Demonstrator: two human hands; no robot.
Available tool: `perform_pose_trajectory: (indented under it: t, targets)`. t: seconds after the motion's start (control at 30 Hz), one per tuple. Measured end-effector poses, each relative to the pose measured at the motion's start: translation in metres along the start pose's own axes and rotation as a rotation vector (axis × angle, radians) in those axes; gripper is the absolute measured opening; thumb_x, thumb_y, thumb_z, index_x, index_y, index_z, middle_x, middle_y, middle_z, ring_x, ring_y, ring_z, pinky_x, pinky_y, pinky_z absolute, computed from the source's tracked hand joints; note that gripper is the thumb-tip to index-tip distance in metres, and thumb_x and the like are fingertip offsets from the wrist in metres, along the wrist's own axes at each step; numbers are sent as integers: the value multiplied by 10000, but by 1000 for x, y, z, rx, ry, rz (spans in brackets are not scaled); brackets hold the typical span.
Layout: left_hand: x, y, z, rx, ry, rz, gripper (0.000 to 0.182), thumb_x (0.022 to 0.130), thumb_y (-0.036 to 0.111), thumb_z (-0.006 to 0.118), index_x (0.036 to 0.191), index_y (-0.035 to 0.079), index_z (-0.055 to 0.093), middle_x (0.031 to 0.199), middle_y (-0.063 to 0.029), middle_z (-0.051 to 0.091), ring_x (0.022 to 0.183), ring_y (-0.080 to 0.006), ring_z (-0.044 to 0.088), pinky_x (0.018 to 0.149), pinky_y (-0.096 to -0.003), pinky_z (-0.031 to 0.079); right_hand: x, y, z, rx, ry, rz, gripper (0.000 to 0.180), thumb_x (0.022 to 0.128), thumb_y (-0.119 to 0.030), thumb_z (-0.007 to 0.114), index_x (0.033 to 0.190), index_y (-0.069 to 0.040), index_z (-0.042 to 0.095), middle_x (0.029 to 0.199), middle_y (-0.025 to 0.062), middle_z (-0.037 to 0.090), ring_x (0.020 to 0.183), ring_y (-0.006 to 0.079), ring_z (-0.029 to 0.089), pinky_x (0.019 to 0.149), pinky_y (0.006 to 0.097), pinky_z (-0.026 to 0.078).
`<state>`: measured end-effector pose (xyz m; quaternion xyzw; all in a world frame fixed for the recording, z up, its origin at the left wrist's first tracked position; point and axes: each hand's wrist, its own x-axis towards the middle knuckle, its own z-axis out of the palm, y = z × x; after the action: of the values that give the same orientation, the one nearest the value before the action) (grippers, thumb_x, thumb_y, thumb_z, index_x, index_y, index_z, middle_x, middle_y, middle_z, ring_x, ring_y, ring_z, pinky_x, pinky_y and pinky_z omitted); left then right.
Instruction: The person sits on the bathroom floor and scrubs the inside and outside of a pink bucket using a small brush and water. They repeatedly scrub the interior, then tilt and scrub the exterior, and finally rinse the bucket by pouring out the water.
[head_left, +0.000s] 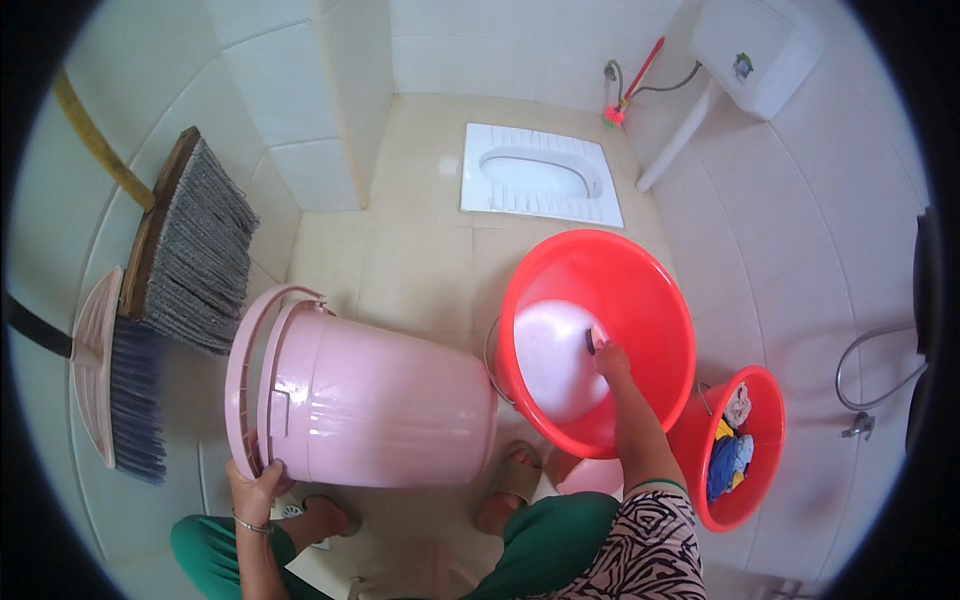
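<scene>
A large pink plastic bucket (390, 405) lies tilted on its side in front of me, its mouth and handle turned to the left. My left hand (256, 484) grips its rim at the lower left. Inside a big red plastic bucket (664, 352), my right hand (613, 362) holds a small pink scrubbing brush (597, 337) with dark bristles. The brush is at the surface of whitish, soapy water (551, 360) in that bucket; whether its bristles are under the water I cannot tell. The inside of the pink bucket is hidden from view.
A smaller red bucket (765, 457) with cloths (726, 461) stands at right. Beyond is a white squat toilet (540, 206). A grey mop head (202, 247) and a dark-bristled broom (137, 405) hang along the left wall. A metal hose (844, 375) loops at the right wall.
</scene>
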<state>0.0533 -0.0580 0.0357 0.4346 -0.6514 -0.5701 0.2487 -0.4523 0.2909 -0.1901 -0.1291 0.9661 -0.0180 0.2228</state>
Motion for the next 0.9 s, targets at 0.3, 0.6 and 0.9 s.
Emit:
perform_pose_trajectory:
  t: [0.3, 0.6, 0.9]
  targets:
    - [-2, 14, 14, -74, 38, -118, 398, 804, 34, 653, 1165, -95, 545, 954, -91, 631, 790, -134, 592, 694, -277, 493, -49, -75, 2, 872, -881, 198, 214, 874, -160, 552, 935, 44, 573, 721, 150, 601, 633, 287, 629, 491, 391, 512]
    - [-14, 12, 10, 58, 44, -8, 429, 799, 113, 684, 1163, -83, 572, 854, -53, 652, 703, -93, 562, 609, -253, 482, -191, -170, -181, 1140, -607, -562, 321, 900, -182, 555, 1178, -26, 518, 844, 96, 625, 681, 147, 634, 563, 283, 539]
    - [-22, -4, 9, 355, 91, 97, 271, 780, 175, 644, 962, -26, 621, 751, -189, 646, 707, -275, 642, 671, -374, 498, -314, -291, -95, 137, 81, -1005, 556, 840, -176, 520, 1375, -107, 384, 1031, 237, 566, 825, 392, 622, 734, 481, 507]
